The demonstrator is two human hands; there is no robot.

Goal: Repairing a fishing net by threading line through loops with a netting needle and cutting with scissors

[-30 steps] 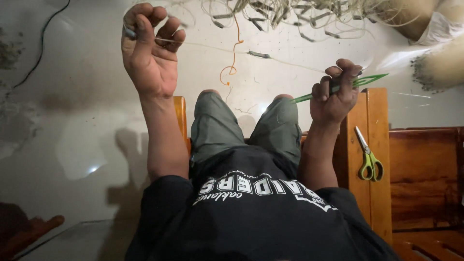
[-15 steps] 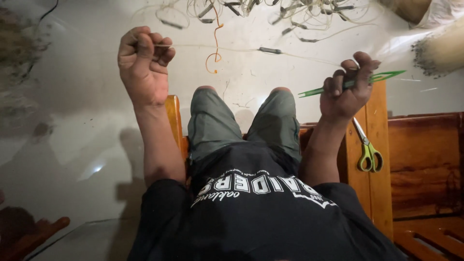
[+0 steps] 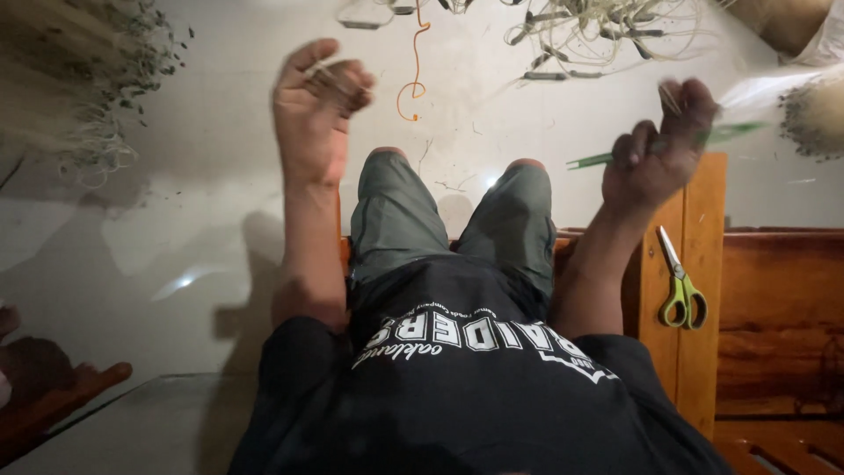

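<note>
A: What can we not read clearly? Log that first.

B: Our left hand (image 3: 315,101) is motion-blurred. Its fingers curl in toward the palm around something pale and thin, possibly a strand; we cannot tell what it is, or how firmly it is pinched. Our right hand (image 3: 658,149) is also blurred, fingers closed around a green stick-like tool (image 3: 655,149). One end of the tool pokes out toward 9 o'clock of the fist; the other end smears into a pale plastic bag (image 3: 765,88) at 3 o'clock.

A: Anything cut off?

B: The tangle of pale cords and clips (image 3: 580,31) at 12 o'clock runs off the top edge. A heap of netting with dark specks (image 3: 83,97) at 10 o'clock is cropped on the left. A dark reddish shape (image 3: 40,387) at 8 o'clock is too dim to identify.

A: Surroundings?

B: We sit with knees in grey-green shorts (image 3: 448,220) between the two raised hands. An orange cord (image 3: 415,62) curls on the pale floor (image 3: 202,202) just right of the left hand. Green-handled scissors (image 3: 679,281) lie shut on a wooden armrest (image 3: 694,352) at 4 o'clock, below the right hand and apart from it. Our black shirt (image 3: 457,387) blocks the seat beneath us.
</note>
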